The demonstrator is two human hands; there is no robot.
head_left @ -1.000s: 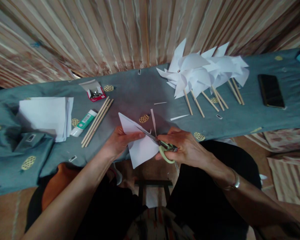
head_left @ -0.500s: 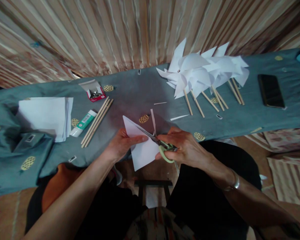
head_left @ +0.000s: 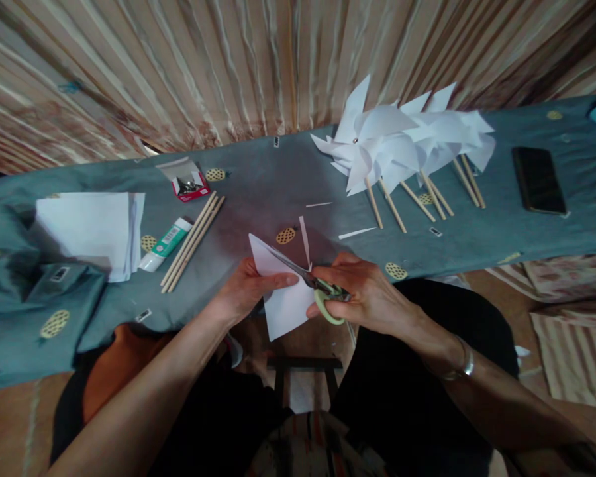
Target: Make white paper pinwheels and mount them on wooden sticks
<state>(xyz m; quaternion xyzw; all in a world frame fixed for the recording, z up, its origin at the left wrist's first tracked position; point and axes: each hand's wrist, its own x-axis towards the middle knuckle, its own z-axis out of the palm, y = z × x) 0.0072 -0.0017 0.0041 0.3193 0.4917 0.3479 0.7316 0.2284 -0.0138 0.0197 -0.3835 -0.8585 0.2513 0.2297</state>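
A folded white sheet of paper (head_left: 285,311) is pinched in my left hand (head_left: 251,286), thumb on top and fingers beneath, over the table's near edge. My right hand (head_left: 360,291) grips a pair of scissors (head_left: 328,301) with pale green handles. Their blades lie along the upper edge of the paper, pointing up and left, close to my left thumb. A thin paper strip (head_left: 304,235) lies just beyond the blades. Two more slivers, a narrow one (head_left: 318,205) and a wider one (head_left: 356,233), rest on the cloth.
Several white paper pinwheels (head_left: 387,139) on wooden sticks lie at the back right, beside a dark phone (head_left: 539,180). On the left are loose wooden sticks (head_left: 193,242), a glue tube (head_left: 166,245), an open red box (head_left: 191,189) of small metal pieces and a paper stack (head_left: 87,232).
The folded paper and my left hand have shifted slightly to the right, toward the scissors. My right hand has barely moved and still holds the scissors.
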